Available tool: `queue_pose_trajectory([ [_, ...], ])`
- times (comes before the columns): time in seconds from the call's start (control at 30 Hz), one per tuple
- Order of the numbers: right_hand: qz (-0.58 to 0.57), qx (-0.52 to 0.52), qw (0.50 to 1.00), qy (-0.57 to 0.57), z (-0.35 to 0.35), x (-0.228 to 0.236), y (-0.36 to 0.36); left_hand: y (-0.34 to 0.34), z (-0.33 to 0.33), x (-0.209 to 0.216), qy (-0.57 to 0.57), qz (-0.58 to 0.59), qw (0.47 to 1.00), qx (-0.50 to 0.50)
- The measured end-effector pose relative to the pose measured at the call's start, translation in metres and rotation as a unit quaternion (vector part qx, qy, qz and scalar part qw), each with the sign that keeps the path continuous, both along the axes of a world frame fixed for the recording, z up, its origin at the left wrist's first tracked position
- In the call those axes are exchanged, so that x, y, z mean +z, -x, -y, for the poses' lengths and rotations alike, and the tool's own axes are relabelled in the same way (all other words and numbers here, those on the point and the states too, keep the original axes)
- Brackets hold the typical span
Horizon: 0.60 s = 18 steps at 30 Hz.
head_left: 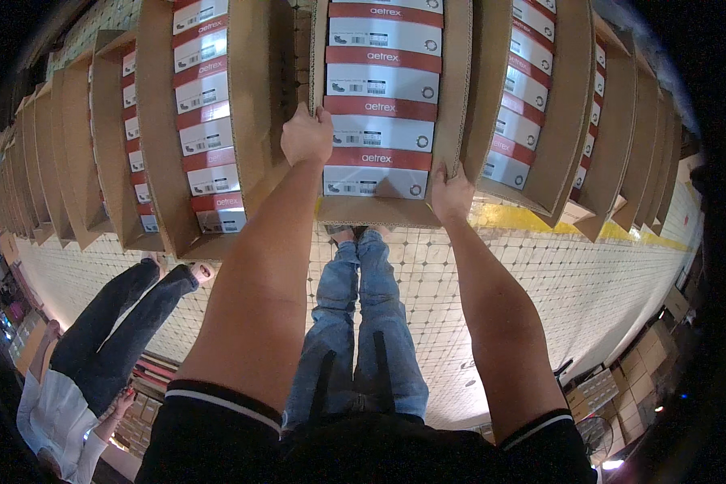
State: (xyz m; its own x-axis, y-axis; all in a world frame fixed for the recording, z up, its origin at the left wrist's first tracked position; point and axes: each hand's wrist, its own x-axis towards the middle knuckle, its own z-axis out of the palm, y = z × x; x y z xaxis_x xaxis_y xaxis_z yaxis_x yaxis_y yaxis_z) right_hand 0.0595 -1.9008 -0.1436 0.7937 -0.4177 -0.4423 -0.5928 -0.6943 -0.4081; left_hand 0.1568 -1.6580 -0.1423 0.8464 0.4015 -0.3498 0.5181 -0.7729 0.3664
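In front of me stands an open cardboard carton [379,211] holding a stack of white shoe boxes [383,131] with red lids. My left hand [306,135] is closed on the carton's left side edge, fingers wrapped over it. On the opposite side, lower down, my right hand [452,194] grips the carton's right edge near its front corner. Both arms are stretched out, and the fingertips of each hand are partly hidden by the cardboard.
More open cartons with red-lidded shoe boxes stand in a row to the left [210,141] and right [516,129]. Yellow floor tape [508,218] runs by the cartons. A person in jeans [129,323] stands at left. Stacked cartons [637,363] and a fan [595,436] are at lower right.
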Motion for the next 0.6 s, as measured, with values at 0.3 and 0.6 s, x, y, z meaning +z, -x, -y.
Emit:
queue_pose_trajectory([
  [0.3,-0.033,-0.010,0.999,0.027,0.001,-0.006,0.002,-0.002,-0.075,-0.020,-0.038,0.048,0.998,-0.013],
  [0.6,-0.002,-0.009,0.999,0.032,-0.005,-0.002,0.000,0.008,-0.045,-0.011,0.015,0.088,0.996,0.006],
])
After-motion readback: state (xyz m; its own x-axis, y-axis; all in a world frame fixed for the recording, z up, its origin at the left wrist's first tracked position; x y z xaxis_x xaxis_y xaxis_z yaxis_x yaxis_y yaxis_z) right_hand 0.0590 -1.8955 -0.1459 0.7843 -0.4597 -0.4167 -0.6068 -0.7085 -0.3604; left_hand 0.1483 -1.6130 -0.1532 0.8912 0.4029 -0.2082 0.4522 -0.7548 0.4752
